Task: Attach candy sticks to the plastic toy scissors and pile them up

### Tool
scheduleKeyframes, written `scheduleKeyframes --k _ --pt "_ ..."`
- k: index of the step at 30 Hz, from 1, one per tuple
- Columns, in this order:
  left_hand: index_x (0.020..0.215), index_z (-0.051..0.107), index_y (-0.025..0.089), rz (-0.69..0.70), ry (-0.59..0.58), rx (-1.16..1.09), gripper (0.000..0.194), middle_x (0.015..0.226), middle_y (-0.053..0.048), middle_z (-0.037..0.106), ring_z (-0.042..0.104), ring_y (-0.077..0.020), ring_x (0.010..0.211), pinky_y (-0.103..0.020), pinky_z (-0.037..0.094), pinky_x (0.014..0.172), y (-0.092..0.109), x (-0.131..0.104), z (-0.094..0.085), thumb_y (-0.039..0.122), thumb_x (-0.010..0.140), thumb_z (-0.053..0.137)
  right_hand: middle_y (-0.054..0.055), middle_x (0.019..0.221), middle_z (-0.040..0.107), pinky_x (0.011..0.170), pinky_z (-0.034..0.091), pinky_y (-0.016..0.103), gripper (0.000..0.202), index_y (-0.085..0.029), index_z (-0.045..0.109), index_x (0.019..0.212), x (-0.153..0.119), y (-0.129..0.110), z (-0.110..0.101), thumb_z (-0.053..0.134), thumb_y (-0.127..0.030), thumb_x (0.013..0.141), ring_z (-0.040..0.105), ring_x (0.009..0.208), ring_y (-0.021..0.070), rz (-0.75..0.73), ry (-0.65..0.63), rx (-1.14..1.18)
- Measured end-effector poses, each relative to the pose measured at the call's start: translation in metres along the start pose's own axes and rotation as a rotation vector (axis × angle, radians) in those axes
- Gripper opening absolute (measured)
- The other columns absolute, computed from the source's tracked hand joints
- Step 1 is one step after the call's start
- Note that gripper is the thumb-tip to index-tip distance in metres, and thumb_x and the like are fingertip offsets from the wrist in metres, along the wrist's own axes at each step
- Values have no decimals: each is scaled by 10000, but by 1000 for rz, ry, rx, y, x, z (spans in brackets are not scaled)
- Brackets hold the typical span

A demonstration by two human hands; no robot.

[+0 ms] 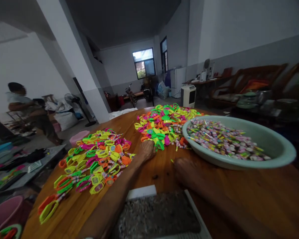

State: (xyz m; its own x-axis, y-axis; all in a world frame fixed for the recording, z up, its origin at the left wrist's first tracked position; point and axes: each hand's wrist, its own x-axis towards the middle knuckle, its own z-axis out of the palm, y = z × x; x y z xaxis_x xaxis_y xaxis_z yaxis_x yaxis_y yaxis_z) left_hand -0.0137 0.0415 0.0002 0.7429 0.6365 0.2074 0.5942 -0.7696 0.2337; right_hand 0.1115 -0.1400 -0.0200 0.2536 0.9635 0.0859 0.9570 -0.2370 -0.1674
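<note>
My left hand is closed, knuckles up, at the near edge of a heap of bright plastic toy watches. Its fingertips are hidden, so what they grip cannot be made out. To the right, my right hand is blurred and closed above the wooden table. A small yellow tip sticks out by its fingers, seemingly the end of a small stick. Beyond it, a pale green basin holds many small printed sticks with yellow ends. Another spread of toy watches lies left of my left forearm.
A dark, rough-topped slab with white edges lies between my forearms. A pink tub stands past the table's left edge. At far left, a person stands near a low grey table. An air cooler stands behind.
</note>
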Motion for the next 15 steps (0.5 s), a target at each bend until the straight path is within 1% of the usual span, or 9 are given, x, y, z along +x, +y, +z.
scheduleKeyframes --k 1,3,5,6,7,9,11,13,15 --pt "978 688 116 -8 -9 -24 217 923 -157 678 632 -291 930 -383 487 817 0 -3 -2 202 830 555 138 903 695 708 433 313 200 -112 668 914 -6 -1 -2 474 -102 865 663 854 245 -6 5 20" --pt "1139 659 113 -32 -26 -89 342 913 -132 682 635 -259 886 -344 488 775 -1 -14 -6 191 824 554 131 971 702 758 443 318 274 -112 652 1067 -21 -3 -6 424 -131 915 661 899 236 -31 31 68" --pt "1295 578 129 -60 -52 -156 452 824 -78 670 623 -196 748 -284 474 663 0 -32 -10 197 854 508 119 1080 689 825 441 321 346 -139 589 1231 -41 -8 -9 412 -152 934 644 979 228 -99 85 148" --pt "1348 537 146 -68 -74 -203 482 756 -44 650 596 -164 657 -256 449 595 2 -43 -11 202 874 470 108 1091 686 837 440 322 354 -158 582 1243 -52 -11 -10 419 -152 929 638 986 223 -141 104 195" --pt "1379 509 162 -75 -98 -277 497 694 -13 621 557 -138 577 -235 415 538 5 -55 -11 206 889 436 95 1064 688 828 441 322 332 -174 602 1201 -64 -15 -10 420 -148 924 636 963 217 -179 109 239" --pt "1364 530 168 -112 -123 -476 493 621 20 573 489 -107 489 -213 361 481 14 -80 -10 212 886 421 83 941 683 774 443 320 259 -177 644 1028 -85 -24 -11 414 -139 915 631 877 210 -245 89 283" --pt "1253 622 132 -173 -111 -645 437 630 13 580 479 -96 496 -209 362 486 25 -104 -6 216 853 469 96 912 659 739 439 325 215 -164 637 945 -102 -32 -11 432 -131 892 617 846 217 -284 55 239" --pt "1078 698 87 -220 -89 -678 340 669 -13 608 493 -102 546 -214 379 514 33 -124 -3 216 815 526 127 967 641 735 437 338 185 -144 631 951 -113 -36 -14 473 -124 856 609 858 231 -325 29 182" --pt "1014 707 69 -230 -75 -647 301 709 -31 626 505 -115 600 -220 385 543 36 -139 -3 202 794 550 141 1007 625 717 432 335 190 -138 628 961 -119 -38 -19 502 -107 822 603 846 228 -367 -27 163"
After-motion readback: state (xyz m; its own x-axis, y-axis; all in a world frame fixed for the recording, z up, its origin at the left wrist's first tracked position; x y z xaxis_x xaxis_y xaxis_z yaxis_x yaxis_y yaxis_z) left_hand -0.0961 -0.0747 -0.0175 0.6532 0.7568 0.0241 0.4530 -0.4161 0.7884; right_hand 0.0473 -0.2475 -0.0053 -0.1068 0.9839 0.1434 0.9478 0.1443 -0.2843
